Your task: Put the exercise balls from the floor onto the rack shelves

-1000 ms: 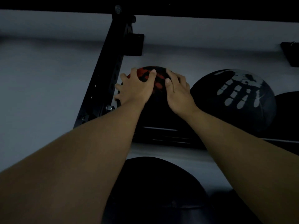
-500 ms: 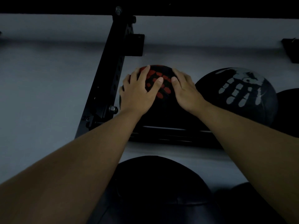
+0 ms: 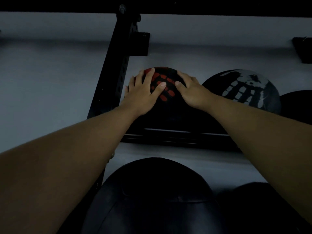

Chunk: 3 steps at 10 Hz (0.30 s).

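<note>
By the post (image 3: pixel 116 78), the left hand (image 3: pixel 143 97) lay spread on the red ball (image 3: pixel 166 88), fingers nearly straight, pressing rather than clasping. The ball sat at the shelf's (image 3: pixel 177 132) left end. The right hand (image 3: pixel 192 93) lay flat likewise. The ball wanted seating firmly beside the white ball (image 3: pixel 243 90), then a gentle, even release.

Hidden and cut-off parts at the dim rack

The print on the red-printed ball (image 3: pixel 166 92) is partly covered by the left hand (image 3: pixel 143 93) and the right hand (image 3: pixel 192 92). A dark ball (image 3: pixel 297 105) is cut off by the right edge, and a large dark ball (image 3: pixel 152 200) by the bottom edge. The lower rack upright (image 3: pixel 118 65) is hidden behind a forearm.
</note>
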### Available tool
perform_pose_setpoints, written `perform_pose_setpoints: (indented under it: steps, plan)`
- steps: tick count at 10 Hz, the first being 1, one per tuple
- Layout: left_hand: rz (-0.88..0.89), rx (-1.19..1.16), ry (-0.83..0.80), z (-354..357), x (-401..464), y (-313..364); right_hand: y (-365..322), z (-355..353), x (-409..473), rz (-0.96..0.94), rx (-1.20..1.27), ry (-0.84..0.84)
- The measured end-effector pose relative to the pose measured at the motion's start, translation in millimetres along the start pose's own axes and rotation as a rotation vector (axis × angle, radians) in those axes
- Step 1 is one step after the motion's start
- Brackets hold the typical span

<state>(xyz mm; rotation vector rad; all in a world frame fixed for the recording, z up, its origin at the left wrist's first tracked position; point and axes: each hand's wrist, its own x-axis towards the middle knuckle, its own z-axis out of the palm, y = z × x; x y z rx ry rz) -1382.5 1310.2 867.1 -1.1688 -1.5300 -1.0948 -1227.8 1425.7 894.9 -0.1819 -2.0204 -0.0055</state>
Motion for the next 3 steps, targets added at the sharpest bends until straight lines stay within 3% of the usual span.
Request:
perform_pose_setpoints:
  steps: [3]
  plan:
    - [-0.071, 0.109, -0.124, -34, -8, 34, 19, -49, -43, -0.055, 0.008, -0.011]
